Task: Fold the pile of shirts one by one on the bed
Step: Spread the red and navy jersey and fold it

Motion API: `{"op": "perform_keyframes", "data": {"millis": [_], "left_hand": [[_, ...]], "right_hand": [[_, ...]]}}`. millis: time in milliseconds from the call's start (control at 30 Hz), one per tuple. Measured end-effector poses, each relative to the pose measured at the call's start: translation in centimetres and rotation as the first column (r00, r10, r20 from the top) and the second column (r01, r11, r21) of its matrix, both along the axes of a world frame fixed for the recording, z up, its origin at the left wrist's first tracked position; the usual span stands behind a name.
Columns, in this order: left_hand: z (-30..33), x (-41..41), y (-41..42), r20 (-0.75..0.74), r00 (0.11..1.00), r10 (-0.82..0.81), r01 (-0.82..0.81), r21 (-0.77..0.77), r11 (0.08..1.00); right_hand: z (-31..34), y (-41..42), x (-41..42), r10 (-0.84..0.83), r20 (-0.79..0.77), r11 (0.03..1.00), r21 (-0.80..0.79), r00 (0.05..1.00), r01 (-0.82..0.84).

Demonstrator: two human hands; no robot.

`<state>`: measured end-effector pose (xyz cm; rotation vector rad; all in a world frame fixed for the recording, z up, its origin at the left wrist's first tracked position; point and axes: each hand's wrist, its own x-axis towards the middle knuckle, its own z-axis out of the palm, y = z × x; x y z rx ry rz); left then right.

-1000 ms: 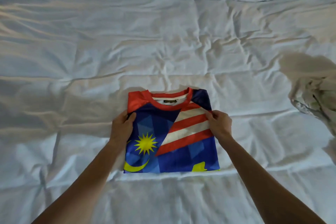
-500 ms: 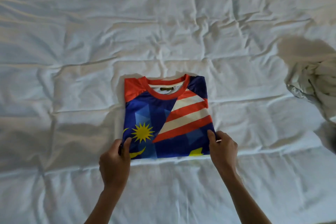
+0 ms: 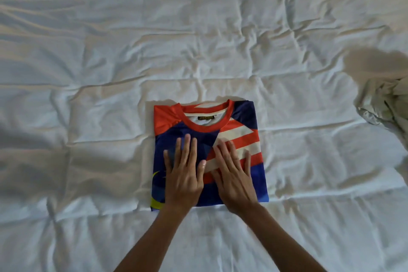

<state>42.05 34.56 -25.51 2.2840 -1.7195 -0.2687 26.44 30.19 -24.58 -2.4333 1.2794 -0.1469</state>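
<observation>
Shirt [image 3: 234, 121] folded square, near the bed's [image 3: 88, 73] front edge; left hand [image 3: 184, 174] and right hand [image 3: 235, 178] flat on it, fingers straight, holding nothing. Crumpled pale clothes [image 3: 386, 104] at right edge.

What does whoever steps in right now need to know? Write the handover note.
Left hand: flat, fingers straight, pressing on the folded shirt.
Right hand: flat beside it, also pressing on the shirt.
The shirt lies folded into a neat rectangle, collar away from you, in the middle of the bed.
Done: this shirt looks fully folded; it is only being smoothed.
Left: lift both hands, set it aside, then take the next one from the crumpled pale pile at the right edge. How many remain cannot be told.
</observation>
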Motion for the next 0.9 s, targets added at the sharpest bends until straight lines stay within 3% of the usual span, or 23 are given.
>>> {"op": "perform_keyframes", "data": {"millis": [67, 167, 267, 367, 433, 500, 600, 667, 767, 900], "left_hand": [[-2.0, 1.7, -0.5, 0.098, 0.995, -0.028, 0.018, 0.104, 0.994], [-2.9, 5.1, -0.5, 0.133, 0.979, 0.156, -0.173, 0.123, 0.977], [-1.8, 6.1, -0.5, 0.008, 0.942, 0.335, -0.335, 0.051, 0.941], [-0.6, 6.3, -1.8, -0.186, 0.858, 0.478, -0.489, -0.015, 0.872], [0.4, 6.6, -3.2, -0.324, 0.77, 0.55, -0.571, 0.035, 0.82], [1.0, 6.8, -4.3, -0.372, 0.721, 0.585, -0.589, 0.116, 0.8], [1.4, 7.3, -5.1, -0.347, 0.716, 0.606, -0.562, 0.229, 0.795], [1.2, 7.7, -5.0, -0.381, 0.723, 0.577, -0.507, 0.275, 0.817], [1.6, 8.1, -4.9, -0.521, 0.712, 0.471, -0.416, 0.228, 0.88], [6.3, 8.4, -5.4, -0.586, 0.718, 0.375, -0.396, 0.1, 0.913]], "right_hand": [[-1.9, -2.3, -1.2, 0.067, -0.126, 0.997, -0.038, 0.99, -0.072], [-2.9, -5.3, -3.1, -0.121, -0.144, 0.992, -0.054, 0.982, 0.114], [-2.5, -6.5, -3.8, -0.458, -0.057, 0.888, 0.007, 0.887, 0.459], [-0.8, -7.2, -3.4, -0.603, 0.094, 0.797, 0.075, 0.792, 0.599], [0.3, -8.0, -3.3, -0.648, 0.139, 0.759, 0.203, 0.749, 0.619], [0.9, -8.8, -3.2, -0.669, 0.123, 0.725, 0.326, 0.733, 0.607], [1.2, -9.7, -2.8, -0.693, 0.048, 0.648, 0.479, 0.719, 0.592], [1.0, -9.6, -2.5, -0.666, 0.05, 0.652, 0.524, 0.745, 0.548], [1.6, -9.2, -1.8, -0.665, 0.156, 0.673, 0.55, 0.731, 0.495], [6.7, -9.1, -0.9, -0.673, 0.304, 0.715, 0.498, 0.674, 0.49]]}}
